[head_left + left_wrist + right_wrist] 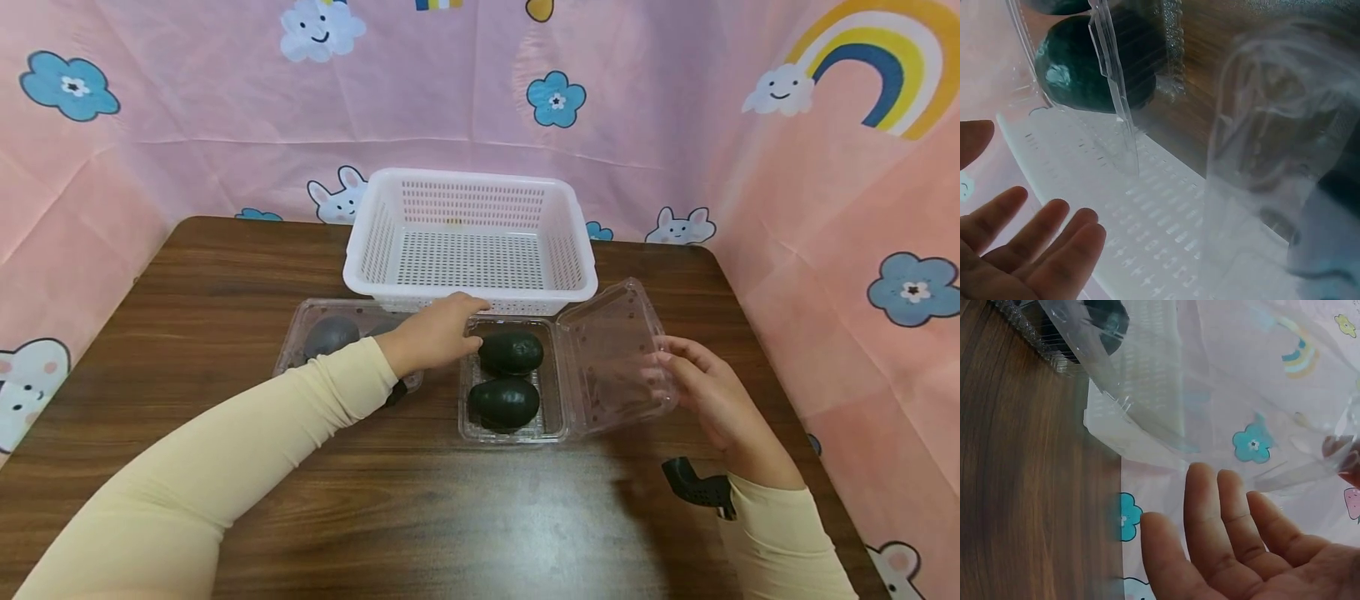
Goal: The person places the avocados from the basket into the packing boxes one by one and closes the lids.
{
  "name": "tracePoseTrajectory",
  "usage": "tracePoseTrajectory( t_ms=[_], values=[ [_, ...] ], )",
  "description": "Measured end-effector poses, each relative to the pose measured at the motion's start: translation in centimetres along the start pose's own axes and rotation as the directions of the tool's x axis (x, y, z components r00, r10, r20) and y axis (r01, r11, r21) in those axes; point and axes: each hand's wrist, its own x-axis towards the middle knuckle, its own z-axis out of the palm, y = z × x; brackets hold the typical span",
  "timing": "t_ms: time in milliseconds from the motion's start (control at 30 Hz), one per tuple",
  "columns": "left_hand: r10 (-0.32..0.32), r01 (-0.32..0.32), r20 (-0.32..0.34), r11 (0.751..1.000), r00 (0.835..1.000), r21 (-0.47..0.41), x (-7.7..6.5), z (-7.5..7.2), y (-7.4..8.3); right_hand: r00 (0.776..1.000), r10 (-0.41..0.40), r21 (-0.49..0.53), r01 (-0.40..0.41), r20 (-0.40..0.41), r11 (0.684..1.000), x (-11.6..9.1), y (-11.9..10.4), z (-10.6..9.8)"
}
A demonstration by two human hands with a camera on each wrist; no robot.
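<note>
Two dark green avocados, an upper one (512,353) and a lower one (504,403), lie in an open clear plastic clamshell box (552,417). My left hand (438,335) is over the box's left edge, its thumb tip beside the upper avocado; contact cannot be told. The left wrist view shows this hand (1035,250) with fingers spread and nothing between them. At the right, my right hand (708,392) holds the outer edge of the raised clear lid (611,358), thumb in front and fingers behind. Those long, nearly straight fingers (1204,519) reach the lid in the right wrist view.
Behind the boxes stands a white perforated plastic basket (471,293). A second clear box (300,312) with dark fruit (332,335) sits to the left, partly hidden by my left arm. Patterned pink cloth (465,100) hangs around the brown wooden table (360,517).
</note>
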Motion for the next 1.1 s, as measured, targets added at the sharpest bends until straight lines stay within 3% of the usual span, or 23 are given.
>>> tracePoseTrajectory(
  t_ms=[200,500,1100],
  values=[
    [-0.047,0.046,0.008,0.999,0.999,0.022,0.5,0.1,0.0,1.0,0.004,-0.048,-0.004,0.005,0.999,-0.3,-0.1,-0.1],
    [-0.114,0.108,0.089,0.992,0.989,0.063,0.8,0.6,-0.1,0.999,0.002,-0.099,0.001,0.033,0.995,-1.0,0.1,-0.6],
    [-0.162,0.149,0.138,0.984,0.977,0.099,2.1,1.5,-0.3,0.999,-0.016,-0.117,0.021,0.045,0.993,-2.2,0.2,-1.0]
  ],
)
